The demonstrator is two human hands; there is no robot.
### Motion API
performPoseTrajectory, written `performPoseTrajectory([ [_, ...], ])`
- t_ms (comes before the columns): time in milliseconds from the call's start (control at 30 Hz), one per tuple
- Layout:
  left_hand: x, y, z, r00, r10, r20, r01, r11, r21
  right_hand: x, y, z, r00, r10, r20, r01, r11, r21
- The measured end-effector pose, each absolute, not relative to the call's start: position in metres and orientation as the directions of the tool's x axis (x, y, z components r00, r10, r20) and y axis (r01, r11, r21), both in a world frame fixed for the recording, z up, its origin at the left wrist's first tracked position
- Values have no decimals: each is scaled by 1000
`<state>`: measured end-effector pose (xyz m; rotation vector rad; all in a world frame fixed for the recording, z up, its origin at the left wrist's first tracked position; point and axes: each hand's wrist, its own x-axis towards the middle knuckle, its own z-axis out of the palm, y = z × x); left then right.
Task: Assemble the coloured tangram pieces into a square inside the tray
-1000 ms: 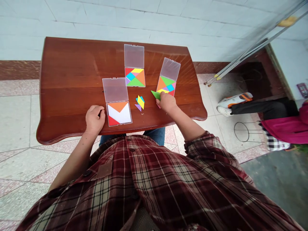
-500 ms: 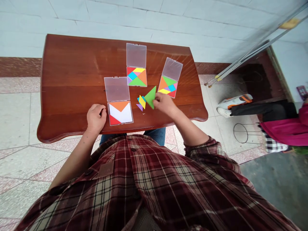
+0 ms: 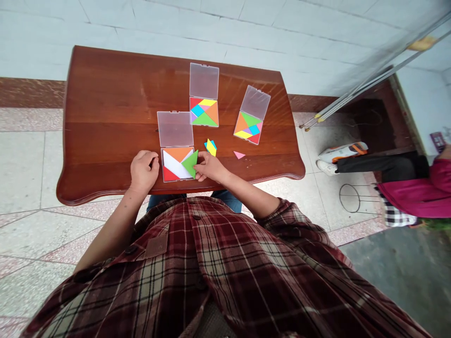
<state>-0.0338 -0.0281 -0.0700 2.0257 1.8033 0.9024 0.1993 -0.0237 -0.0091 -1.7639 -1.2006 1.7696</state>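
A large green triangle tangram piece (image 3: 190, 164) is pinched in my right hand (image 3: 210, 167), over the right side of the nearest open case (image 3: 175, 130). Inside that case an orange triangle (image 3: 178, 153) lies along the back edge and a red triangle (image 3: 169, 174) fills the front left corner, with white base showing between. My left hand (image 3: 144, 171) rests on the table just left of the case, fingers curled; whether they hold anything is hidden. Beyond my right hand lie a yellow parallelogram (image 3: 211, 147) on a blue piece, and further right a pink triangle (image 3: 239, 155).
Two more open cases with full tangram sets, one at the back (image 3: 204, 112) and one to the right (image 3: 248, 127), lie on the brown wooden table (image 3: 112, 108). Crutches (image 3: 338, 103) lean at the right. A seated person (image 3: 405, 188) is at the far right.
My right hand has carried the green triangle left, from beside the loose pieces to the nearest case. The pink triangle on the table has come into view. My left hand stays by the case.
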Motion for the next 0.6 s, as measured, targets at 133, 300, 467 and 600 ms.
performPoseTrajectory([
  [133, -33, -30, -68, 26, 969, 247, 783, -173, 598, 199, -24, -5, -148, 763, -629, 316, -566, -761],
  [300, -33, -30, -67, 26, 969, 244, 778, -173, 604, 202, -20, -8, -172, 784, -597, 368, -511, -777],
  [467, -34, -29, -71, 34, 960, 277, 768, -202, 608, 203, -19, -6, -195, 795, -574, 454, -446, -771],
  [600, -33, -29, -71, 29, 957, 289, 760, -209, 615, 203, -19, -4, -227, 790, -569, 501, -406, -764],
])
